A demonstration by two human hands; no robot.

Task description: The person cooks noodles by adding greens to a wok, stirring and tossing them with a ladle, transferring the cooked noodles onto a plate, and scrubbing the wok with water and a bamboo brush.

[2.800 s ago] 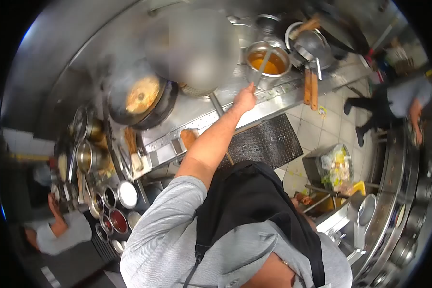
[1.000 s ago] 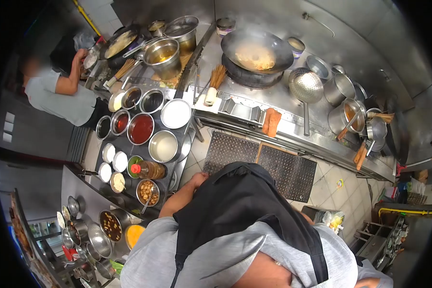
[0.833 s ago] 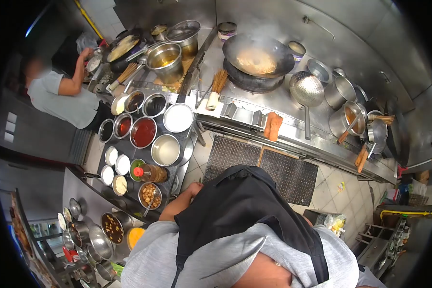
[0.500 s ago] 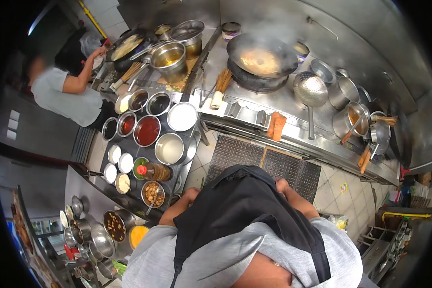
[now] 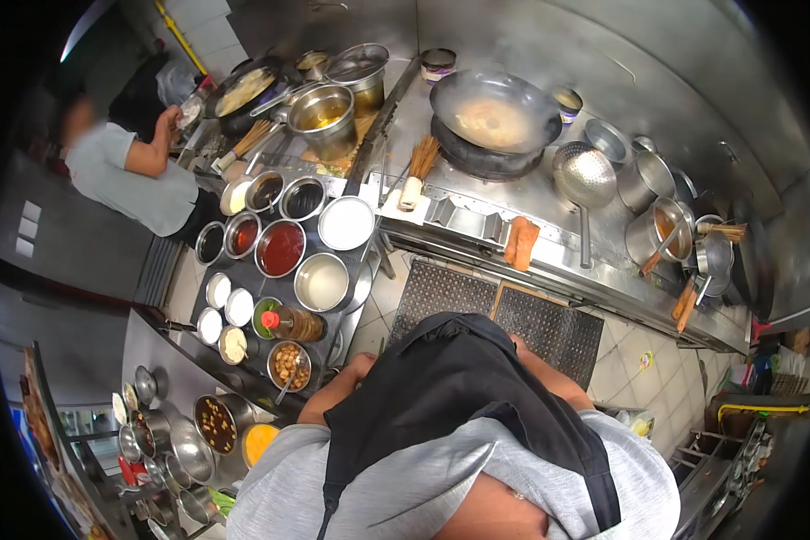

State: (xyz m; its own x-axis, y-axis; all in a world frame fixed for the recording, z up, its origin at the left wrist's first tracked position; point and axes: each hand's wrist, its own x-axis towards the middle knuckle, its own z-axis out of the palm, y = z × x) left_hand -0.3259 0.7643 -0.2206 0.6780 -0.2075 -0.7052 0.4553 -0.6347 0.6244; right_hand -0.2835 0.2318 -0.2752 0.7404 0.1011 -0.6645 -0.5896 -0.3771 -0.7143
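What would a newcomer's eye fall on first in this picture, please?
It would probably land first on the big dark wok, standing at top centre on the steel cooktop with pale food inside. Next, the vivid red sauce stands out left of centre, in a round container. The black apron then dominates the lower middle.

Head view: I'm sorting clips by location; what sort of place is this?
Probably a restaurant kitchen: a wok on a steel stove, a large strainer beside it, and what look like several open sauces.
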